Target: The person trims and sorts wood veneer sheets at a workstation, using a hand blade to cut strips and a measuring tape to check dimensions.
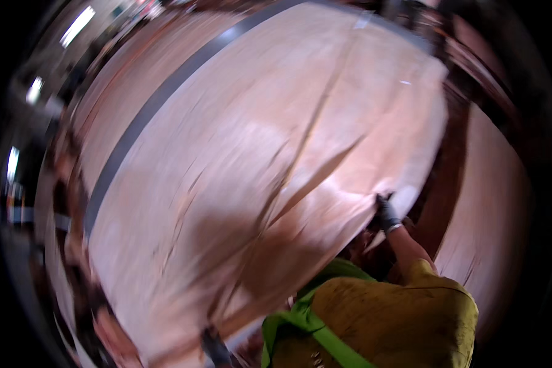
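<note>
Wide pale sheet (239, 147), right hand (385, 212) gripping its edge, arm (409, 248) outstretched.

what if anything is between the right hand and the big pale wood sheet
Nothing visible but its dark glove: the right hand touches the wood sheet at its near right edge.

Dark-gloved right fingers (384, 207) grip the near edge of a large pale sheet (227, 147), which puckers around them. Long dark splits or creases (320, 176) cross it to their left. The blurred left fingers (212, 341) are at its lower edge; their hold is unclear. Beyond both curves a grey strip (126, 138). A yellow shirt (389, 322) with a green strap (332, 343) shows between them, another pale surface (489, 208) right of the right fingers.
</note>
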Demonstrator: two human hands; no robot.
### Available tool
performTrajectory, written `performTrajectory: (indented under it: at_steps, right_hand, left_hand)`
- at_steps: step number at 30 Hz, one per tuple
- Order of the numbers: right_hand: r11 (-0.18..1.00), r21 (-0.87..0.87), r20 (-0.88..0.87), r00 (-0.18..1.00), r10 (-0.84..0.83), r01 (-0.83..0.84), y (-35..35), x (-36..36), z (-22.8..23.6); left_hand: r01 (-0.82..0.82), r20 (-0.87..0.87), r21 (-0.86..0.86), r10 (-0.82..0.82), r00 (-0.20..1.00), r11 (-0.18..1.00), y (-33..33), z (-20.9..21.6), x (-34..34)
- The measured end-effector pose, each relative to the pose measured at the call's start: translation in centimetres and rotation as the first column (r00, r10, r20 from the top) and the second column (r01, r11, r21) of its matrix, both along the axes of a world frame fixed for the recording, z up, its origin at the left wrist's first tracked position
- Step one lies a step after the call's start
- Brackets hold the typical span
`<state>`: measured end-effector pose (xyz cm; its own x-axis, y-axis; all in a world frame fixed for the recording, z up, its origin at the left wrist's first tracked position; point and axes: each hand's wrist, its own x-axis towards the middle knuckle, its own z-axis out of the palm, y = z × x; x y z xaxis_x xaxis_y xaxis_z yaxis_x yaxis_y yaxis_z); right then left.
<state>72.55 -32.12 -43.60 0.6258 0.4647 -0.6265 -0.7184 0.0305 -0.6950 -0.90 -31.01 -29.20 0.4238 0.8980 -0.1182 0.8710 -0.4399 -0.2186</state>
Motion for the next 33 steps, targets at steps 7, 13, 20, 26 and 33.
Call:
performTrajectory:
  at_steps: [7,13,20,26,33]
  right_hand:
    - [0.959,0.130,-0.136,0.954,0.269,-0.252,-4.9,5.5,2.2]
    - [0.945,-0.219,-0.107,0.969,0.223,-0.242,-7.3,14.0,3.3]
    - [0.704,-0.710,0.684,0.252,0.685,0.013,-4.9,11.4,5.5]
    - [0.691,-0.483,0.804,0.039,0.593,-0.538,2.8,-4.4,5.2]
    - [0.524,-0.632,0.728,-0.203,0.655,-0.571,6.7,-11.6,7.3]
  left_hand:
    - [-0.203,0.401,-0.085,0.220,0.889,0.976,-0.3,2.3,6.4]
    - [-0.110,0.169,-0.213,0.147,0.975,0.971,-5.3,5.6,10.6]
    - [-0.239,0.031,0.393,0.248,0.968,0.888,7.7,12.5,6.4]
    - [-0.855,0.798,0.507,0.316,0.513,0.109,6.3,10.4,5.4]
    - [-0.426,0.357,-0.894,-0.349,-0.866,0.141,-11.6,-9.5,-1.8]
